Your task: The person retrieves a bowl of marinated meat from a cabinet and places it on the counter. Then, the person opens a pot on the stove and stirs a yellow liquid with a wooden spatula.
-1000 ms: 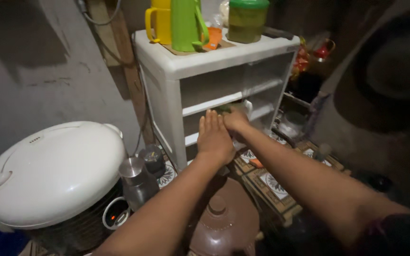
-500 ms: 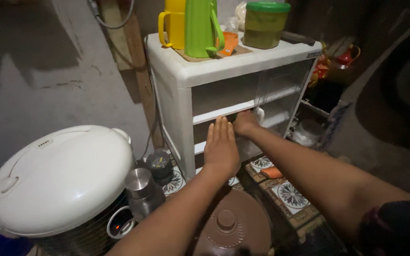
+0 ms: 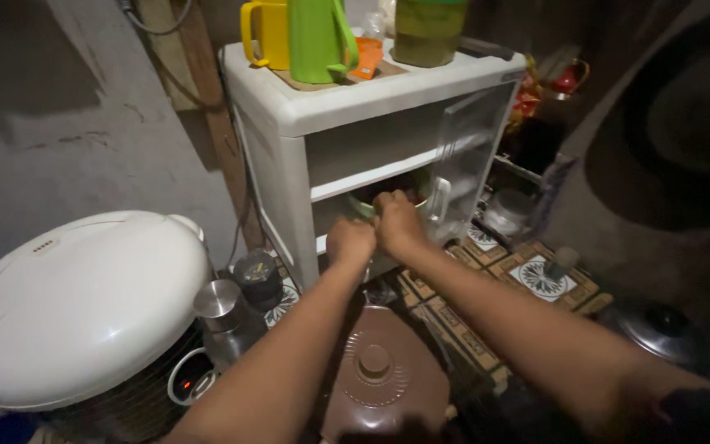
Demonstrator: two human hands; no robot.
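A white plastic cabinet (image 3: 289, 164) stands against the wall, its clear door (image 3: 468, 156) swung open to the right. On its lower shelf sits a green-rimmed bowl (image 3: 414, 187) with dark contents. My right hand (image 3: 398, 224) is closed over the bowl's near rim. My left hand (image 3: 350, 243) is curled just below and left of it, at the bowl's near-left edge by the shelf front. Both forearms reach in from the bottom of the view.
A big white rice cooker (image 3: 76, 304) sits at the left, with a steel cup (image 3: 217, 298) and dark jar (image 3: 256, 271) beside it. A brown lid (image 3: 380, 374) lies under my arms. A yellow mug (image 3: 266, 33), a green jug (image 3: 315, 37) and a jar (image 3: 429, 31) top the cabinet. A steel lid (image 3: 659, 329) lies right.
The cabinet door, shut with my hands on it before, has swung open to the right. The green bowl now shows, and both hands have closed in on it.
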